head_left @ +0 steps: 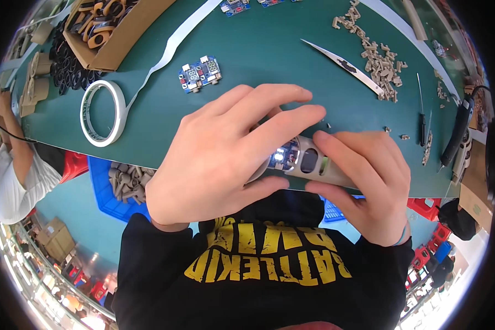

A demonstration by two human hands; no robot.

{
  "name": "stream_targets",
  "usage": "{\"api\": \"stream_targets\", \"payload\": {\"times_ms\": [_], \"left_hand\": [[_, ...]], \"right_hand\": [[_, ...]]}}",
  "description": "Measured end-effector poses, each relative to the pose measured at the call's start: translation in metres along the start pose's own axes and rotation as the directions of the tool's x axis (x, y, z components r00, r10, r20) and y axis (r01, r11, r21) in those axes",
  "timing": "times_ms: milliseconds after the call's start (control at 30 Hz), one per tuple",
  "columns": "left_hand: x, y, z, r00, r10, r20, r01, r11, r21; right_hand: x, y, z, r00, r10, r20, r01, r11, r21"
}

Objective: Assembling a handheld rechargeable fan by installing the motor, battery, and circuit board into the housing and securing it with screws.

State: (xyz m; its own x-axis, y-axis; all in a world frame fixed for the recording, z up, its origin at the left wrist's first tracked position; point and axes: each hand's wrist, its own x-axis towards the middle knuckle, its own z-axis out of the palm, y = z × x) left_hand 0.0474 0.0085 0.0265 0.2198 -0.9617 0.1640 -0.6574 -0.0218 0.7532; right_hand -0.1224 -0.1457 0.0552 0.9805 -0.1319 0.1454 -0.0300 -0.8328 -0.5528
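Note:
A beige-grey plastic housing (pixel 335 172) with rounded openings lies across both hands near the table's front edge. In its left opening sits a small blue circuit board (pixel 283 156) with a bright white light on it. My left hand (pixel 217 143) is closed round the left end, thumb below and fingers arching over the top, hiding that end. My right hand (pixel 375 173) grips the right end between thumb and fingers. Beyond my left hand, two blue circuit boards (pixel 191 78) with small digit displays lie side by side. Past my fingertips are pointed tweezers (pixel 346 67).
Small beige plastic clips (pixel 384 67) lie in a heap at the far right. A thin screwdriver (pixel 422 132) and a black corded tool (pixel 456 135) lie rightward. At left are a white tape roll (pixel 120 113), a cardboard box (pixel 115 55) of orange-black parts, and a blue crate (pixel 102 195).

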Motion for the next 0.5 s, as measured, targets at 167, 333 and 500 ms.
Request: {"api": "stream_targets", "payload": {"times_ms": [167, 333, 500], "left_hand": [[0.0, -0.002, 0.001, 1.0, 0.0, 0.0, 0.0, 1.0, -0.025], [0.001, 0.001, 0.001, 1.0, -0.027, 0.002, 0.028, 1.0, -0.014], [0.001, 0.002, 0.001, 0.999, -0.033, -0.015, 0.034, 0.999, 0.017]], "right_hand": [[0.004, -0.001, 0.018, 1.0, -0.009, 0.013, 0.009, 1.0, -0.025], [-0.002, -0.007, 0.032, 0.997, 0.019, -0.073, -0.025, 0.996, -0.085], [-0.004, -0.009, 0.043, 0.986, -0.013, -0.165, -0.02, 0.98, -0.198]]}}
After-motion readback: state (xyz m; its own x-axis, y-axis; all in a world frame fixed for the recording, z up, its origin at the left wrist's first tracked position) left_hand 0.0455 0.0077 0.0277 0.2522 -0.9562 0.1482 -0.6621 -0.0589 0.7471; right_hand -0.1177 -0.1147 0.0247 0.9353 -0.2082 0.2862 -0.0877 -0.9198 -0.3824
